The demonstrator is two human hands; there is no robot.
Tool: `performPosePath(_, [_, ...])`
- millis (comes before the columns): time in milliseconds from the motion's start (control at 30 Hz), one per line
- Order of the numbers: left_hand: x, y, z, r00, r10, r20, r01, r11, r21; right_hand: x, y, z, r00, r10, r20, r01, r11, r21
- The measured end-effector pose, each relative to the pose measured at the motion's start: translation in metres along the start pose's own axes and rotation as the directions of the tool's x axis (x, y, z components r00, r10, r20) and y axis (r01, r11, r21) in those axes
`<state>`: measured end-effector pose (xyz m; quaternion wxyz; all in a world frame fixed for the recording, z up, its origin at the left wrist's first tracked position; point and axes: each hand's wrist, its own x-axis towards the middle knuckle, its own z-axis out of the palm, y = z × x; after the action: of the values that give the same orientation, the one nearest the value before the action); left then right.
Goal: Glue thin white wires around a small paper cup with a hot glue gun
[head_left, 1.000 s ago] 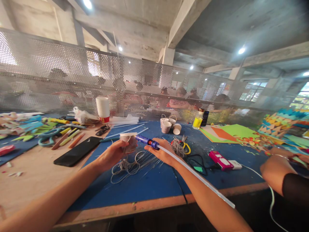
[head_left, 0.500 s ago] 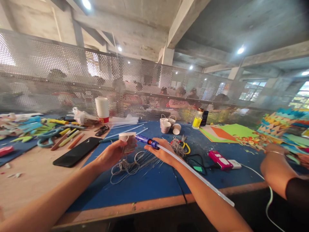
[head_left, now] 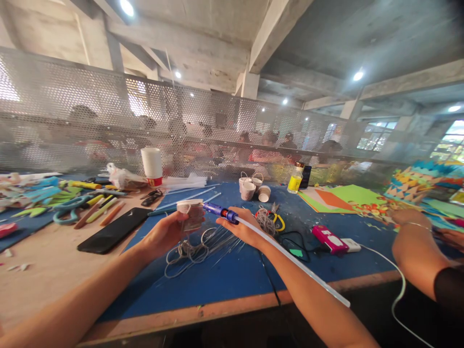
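Observation:
My left hand (head_left: 168, 231) is closed round a small paper cup (head_left: 194, 218) wrapped in pale cord, held a little above the blue mat (head_left: 155, 295). In my right hand (head_left: 241, 224) is a blue glue gun (head_left: 214, 209), its nozzle at the upper side of the cup. Whether the tip touches the cup, I cannot tell. A long translucent glue stick (head_left: 300, 263) sticks out of the gun's back and runs along my right forearm. Loose grey cord (head_left: 181, 258) lies in loops below the cup. Behind the gun stand several small cord-wrapped cups (head_left: 248, 190).
Yellow-handled scissors (head_left: 279, 222) and a cord bundle lie beyond my right hand. A pink power adapter (head_left: 329, 239) with a white cable is at right, near a co-worker's arm (head_left: 416, 246). At left are a black phone (head_left: 114, 230), a paper cup stack (head_left: 151, 164) and blue scissors (head_left: 70, 210).
The view has shifted very slightly. Both hands keep their hold on the cup and the glue gun, almost unmoved. The co-worker's hand at right has moved a little.

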<state>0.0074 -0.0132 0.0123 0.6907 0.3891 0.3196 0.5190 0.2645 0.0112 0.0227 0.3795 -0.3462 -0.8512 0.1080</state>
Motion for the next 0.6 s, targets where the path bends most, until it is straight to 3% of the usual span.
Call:
performPosePath(167, [0.002, 0.000, -0.002, 1.000, 0.012, 0.003, -0.012, 1.000, 0.004, -0.001, -0.003, 0.001, 1.000, 0.031, -0.005, -0.031, 0.999, 0.029])
performPosePath(300, [0.002, 0.001, -0.001, 0.999, 0.031, -0.022, -0.031, 1.000, 0.001, -0.002, -0.002, 0.003, 0.991, 0.136, -0.017, -0.135, 0.989, 0.063])
performPosePath(467, [0.002, 0.003, 0.001, 0.995, 0.050, -0.084, -0.053, 0.998, -0.027, 0.000, 0.005, 0.002, 0.970, 0.232, -0.072, -0.240, 0.957, -0.161])
performPosePath(600, [0.000, 0.004, 0.002, 0.994, 0.065, -0.089, -0.066, 0.998, -0.015, -0.002, 0.015, 0.007, 0.952, 0.305, 0.009, -0.286, 0.904, -0.319])
